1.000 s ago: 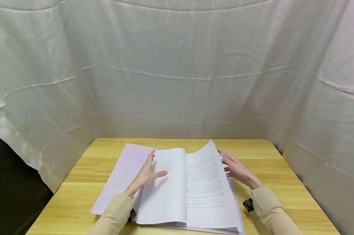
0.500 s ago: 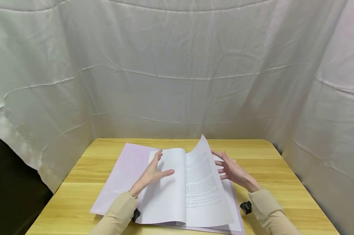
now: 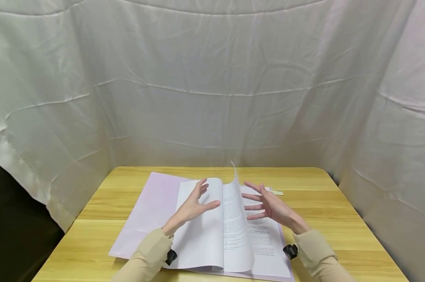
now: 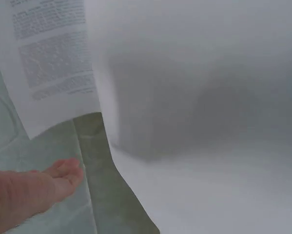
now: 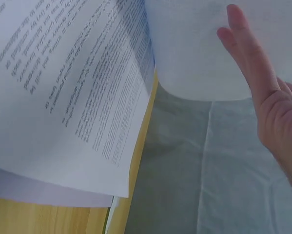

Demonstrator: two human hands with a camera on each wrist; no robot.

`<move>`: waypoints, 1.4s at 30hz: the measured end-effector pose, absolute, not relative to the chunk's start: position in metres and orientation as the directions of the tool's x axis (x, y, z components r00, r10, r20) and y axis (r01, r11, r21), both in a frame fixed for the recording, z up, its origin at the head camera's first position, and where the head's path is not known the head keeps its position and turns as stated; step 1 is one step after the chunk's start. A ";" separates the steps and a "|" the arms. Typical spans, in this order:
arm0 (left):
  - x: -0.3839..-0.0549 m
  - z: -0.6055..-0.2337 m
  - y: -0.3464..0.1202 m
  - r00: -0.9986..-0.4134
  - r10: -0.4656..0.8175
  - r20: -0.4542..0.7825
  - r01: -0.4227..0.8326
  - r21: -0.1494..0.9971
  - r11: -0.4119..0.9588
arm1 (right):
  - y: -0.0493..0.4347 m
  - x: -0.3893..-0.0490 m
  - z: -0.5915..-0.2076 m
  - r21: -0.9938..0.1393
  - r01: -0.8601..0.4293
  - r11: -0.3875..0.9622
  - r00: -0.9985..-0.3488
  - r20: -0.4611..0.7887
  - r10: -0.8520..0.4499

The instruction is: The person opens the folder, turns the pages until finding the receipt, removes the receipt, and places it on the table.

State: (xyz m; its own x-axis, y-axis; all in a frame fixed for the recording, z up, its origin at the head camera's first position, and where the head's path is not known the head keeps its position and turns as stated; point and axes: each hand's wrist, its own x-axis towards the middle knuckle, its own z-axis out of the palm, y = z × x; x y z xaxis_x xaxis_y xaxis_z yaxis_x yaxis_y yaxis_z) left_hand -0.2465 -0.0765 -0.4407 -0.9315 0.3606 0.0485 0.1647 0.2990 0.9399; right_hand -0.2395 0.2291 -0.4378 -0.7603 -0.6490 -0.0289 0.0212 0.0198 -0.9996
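Observation:
A lilac folder (image 3: pixel 147 215) lies spread on the table with printed sheets in it. One page (image 3: pixel 235 231) stands raised and curved near the middle, its top corner pointing up. My right hand (image 3: pixel 273 205) is behind that page with fingers straight and spread, fingertips right at its edge; the right wrist view shows two straight fingers against the sheet (image 5: pixel 199 58). My left hand (image 3: pixel 192 207) hovers over the turned blank side (image 3: pixel 198 243), thumb held apart and fingers relaxed, holding nothing. A printed page (image 3: pixel 266 243) shows beneath on the right.
The wooden table (image 3: pixel 339 235) extends to both sides of the folder. A small pale strip (image 3: pixel 277 192) sticks out at the upper right of the stack. Grey cloth (image 3: pixel 212 117) hangs behind and at both sides. Black devices (image 3: pixel 290 251) sit at both wrists.
The raised page has swung left and stands more upright, uncovering printed text on the right. My right hand has moved left with it, and my left hand has shifted right.

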 end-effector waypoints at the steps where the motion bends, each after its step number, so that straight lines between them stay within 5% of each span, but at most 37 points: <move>1: -0.246 -0.440 -0.075 -0.927 0.372 0.040 0.154 0.947 0.282 | 0.228 -0.239 -0.438 -1.000 0.021 0.023 -0.761 -0.031 -0.648; 19: -0.244 -0.434 -0.060 -0.854 0.520 0.014 0.058 0.996 0.069 | 0.213 -0.235 -0.437 -0.999 0.025 0.028 -0.730 -0.038 -0.682; 32: -0.244 -0.440 -0.065 -0.917 0.398 -0.030 0.034 0.988 0.152 | 0.209 -0.237 -0.442 -0.998 0.003 0.057 -0.722 -0.042 -0.691; 42: -0.248 -0.448 -0.072 -0.960 0.277 -0.044 -0.002 0.989 0.150 | 0.220 -0.247 -0.450 -0.997 -0.025 0.080 -0.783 -0.030 -0.622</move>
